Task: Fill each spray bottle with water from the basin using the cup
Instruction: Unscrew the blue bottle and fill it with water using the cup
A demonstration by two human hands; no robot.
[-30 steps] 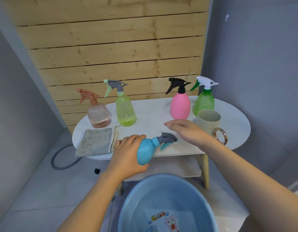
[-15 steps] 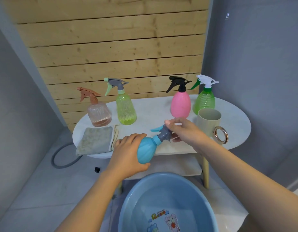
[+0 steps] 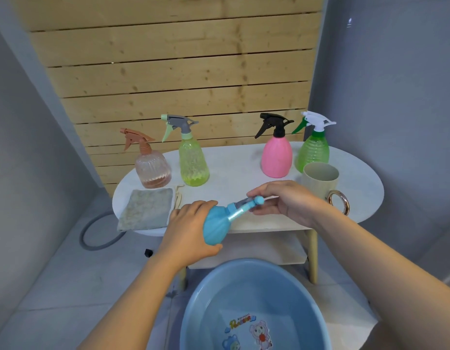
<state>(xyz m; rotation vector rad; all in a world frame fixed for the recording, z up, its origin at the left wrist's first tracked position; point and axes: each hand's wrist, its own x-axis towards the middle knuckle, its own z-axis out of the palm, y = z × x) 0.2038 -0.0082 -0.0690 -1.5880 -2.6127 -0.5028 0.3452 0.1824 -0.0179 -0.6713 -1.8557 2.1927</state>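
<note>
A: White oval tabletop (image 3: 244, 160) is the largest item; below its front edge sits the round blue plastic basin (image 3: 251, 299) w/ cartoon print inside. Water level: cannot tell.

B: Bottles on the table?

A: Four upright along the back, left to right: clear pink ribbed spray bottle w/ brown trigger (image 3: 153, 168), yellow-green translucent spray bottle w/ grey trigger (image 3: 193, 162), opaque pink spray bottle w/ black trigger (image 3: 277, 157), green ribbed spray bottle w/ white trigger (image 3: 313, 152). Grey folded cloth (image 3: 145, 208) lies front left. Beige cup w/ gold ring handle (image 3: 319, 180) stands just in front of the green bottle.

B: Fifth bottle?

A: Light-blue round spray bottle (image 3: 216, 226) is held tilted over the table's front edge, neck pointing up and right. Left hand (image 3: 191, 231) wraps fingers and thumb around its body. Right hand (image 3: 282, 200) pinches the bottle's grey-blue trigger head (image 3: 249, 203) between thumb and fingers; head looks blurred.
</note>
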